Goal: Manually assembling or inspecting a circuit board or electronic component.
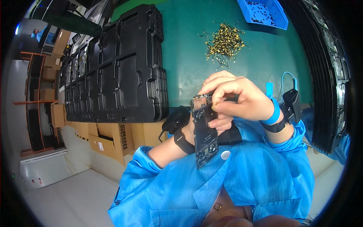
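Circuit board (205, 138): long, narrow, dark, held steeply tilted before the chest, near the table's close edge. I see the right hand (242, 96) narrowed, thumb and forefinger pinching at the upper right edge. Left hand (190, 128) supports the board from behind; most of its grip is hidden, so I cannot tell how firm it is.

Surface: green mat (185, 56). Room: pale floor (79, 200), orange-framed rack (28, 103) at far left, a person (41, 34) in blue beyond.

Writing: fine white print on the board, too small for me to read. Cardboard boxes (104, 145) carry dark print and a white label. Raised marks on the black tray stack (132, 75), unclear to me.

Around: loose pile of black-and-gold leads (225, 41) beyond the hands; blue bin (281, 20) of small black parts behind it. Tray stack flanks the mat at left; a second stack (321, 75) stands at right. Right fingers block my view of the board's upper right corner.
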`<state>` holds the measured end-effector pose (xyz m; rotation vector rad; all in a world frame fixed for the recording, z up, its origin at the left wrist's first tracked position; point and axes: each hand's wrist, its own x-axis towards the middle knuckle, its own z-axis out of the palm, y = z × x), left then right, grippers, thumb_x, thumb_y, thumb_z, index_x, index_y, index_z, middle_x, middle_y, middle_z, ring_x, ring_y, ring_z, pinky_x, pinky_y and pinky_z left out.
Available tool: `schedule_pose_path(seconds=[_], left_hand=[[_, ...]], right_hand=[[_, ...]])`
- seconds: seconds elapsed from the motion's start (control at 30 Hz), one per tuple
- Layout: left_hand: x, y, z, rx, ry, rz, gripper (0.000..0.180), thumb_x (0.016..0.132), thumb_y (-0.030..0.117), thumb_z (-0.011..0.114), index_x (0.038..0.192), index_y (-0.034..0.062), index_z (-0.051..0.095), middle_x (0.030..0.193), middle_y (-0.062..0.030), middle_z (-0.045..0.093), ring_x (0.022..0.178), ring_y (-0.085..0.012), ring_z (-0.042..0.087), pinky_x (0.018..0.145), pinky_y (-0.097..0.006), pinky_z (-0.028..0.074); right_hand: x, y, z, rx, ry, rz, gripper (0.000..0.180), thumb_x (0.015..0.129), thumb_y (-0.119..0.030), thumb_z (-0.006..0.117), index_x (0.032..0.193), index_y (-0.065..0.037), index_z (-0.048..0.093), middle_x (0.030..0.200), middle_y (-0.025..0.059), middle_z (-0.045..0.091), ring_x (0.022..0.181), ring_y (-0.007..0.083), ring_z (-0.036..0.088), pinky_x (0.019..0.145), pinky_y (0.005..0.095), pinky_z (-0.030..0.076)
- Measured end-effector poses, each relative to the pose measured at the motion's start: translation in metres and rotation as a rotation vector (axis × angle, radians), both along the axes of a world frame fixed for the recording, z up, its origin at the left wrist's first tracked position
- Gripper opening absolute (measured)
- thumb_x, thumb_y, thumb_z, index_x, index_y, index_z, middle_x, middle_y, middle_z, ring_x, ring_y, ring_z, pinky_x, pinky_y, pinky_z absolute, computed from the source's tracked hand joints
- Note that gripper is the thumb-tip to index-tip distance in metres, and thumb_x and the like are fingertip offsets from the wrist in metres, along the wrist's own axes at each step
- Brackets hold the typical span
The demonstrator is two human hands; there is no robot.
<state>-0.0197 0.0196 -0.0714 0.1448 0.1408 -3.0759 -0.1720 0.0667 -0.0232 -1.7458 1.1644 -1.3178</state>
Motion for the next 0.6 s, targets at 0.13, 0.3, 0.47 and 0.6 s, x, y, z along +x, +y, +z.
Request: schedule_pose_path(seconds=[0.13, 0.3, 0.47, 0.6], left_hand=[[-0.008, 0.000, -0.007, -0.089, 0.110, -0.101, 0.046, 0.088, 0.047, 0.043, 0.098, 0.0033, 0.049, 0.071, -0.0024, 0.050, 0.054, -0.0081, 0.046, 0.049, -0.020, 0.037], [-0.001, -0.012, 0.023, -0.777, -0.268, -0.039, 0.064, 0.089, 0.057, 0.032, 0.117, 0.0012, 0.044, 0.102, -0.0161, 0.057, 0.075, -0.0180, 0.059, 0.068, -0.024, 0.048], [0.001, -0.012, 0.039, -0.685, -0.244, -0.038, 0.074, 0.088, 0.061, 0.020, 0.129, 0.0010, 0.035, 0.120, -0.0198, 0.048, 0.108, -0.0257, 0.051, 0.087, -0.033, 0.044], [0.006, -0.013, 0.038, -0.606, -0.171, -0.006, 0.068, 0.091, 0.053, 0.025, 0.132, -0.0001, 0.031, 0.130, -0.0212, 0.041, 0.119, -0.0302, 0.043, 0.094, -0.037, 0.040]], right_hand=[[-0.004, 0.000, -0.001, 0.041, 0.010, -0.022, 0.007, 0.071, -0.001, 0.063, 0.071, -0.004, 0.057, 0.092, 0.0099, 0.061, 0.092, 0.0242, 0.054, 0.083, 0.0371, 0.040], [-0.015, 0.012, 0.004, 0.396, -0.246, -0.157, 0.008, 0.075, -0.008, 0.063, 0.073, -0.002, 0.058, 0.086, 0.0076, 0.058, 0.082, 0.0164, 0.056, 0.072, 0.0295, 0.046], [-0.019, 0.013, -0.006, 0.228, -0.159, -0.265, 0.014, 0.079, -0.013, 0.062, 0.076, 0.000, 0.059, 0.087, 0.0066, 0.057, 0.071, 0.0128, 0.057, 0.061, 0.0246, 0.048], [-0.025, 0.013, 0.001, 0.384, -0.239, -0.292, 0.014, 0.079, -0.013, 0.062, 0.077, 0.000, 0.059, 0.088, 0.0052, 0.058, 0.079, 0.0122, 0.056, 0.063, 0.0258, 0.048]])
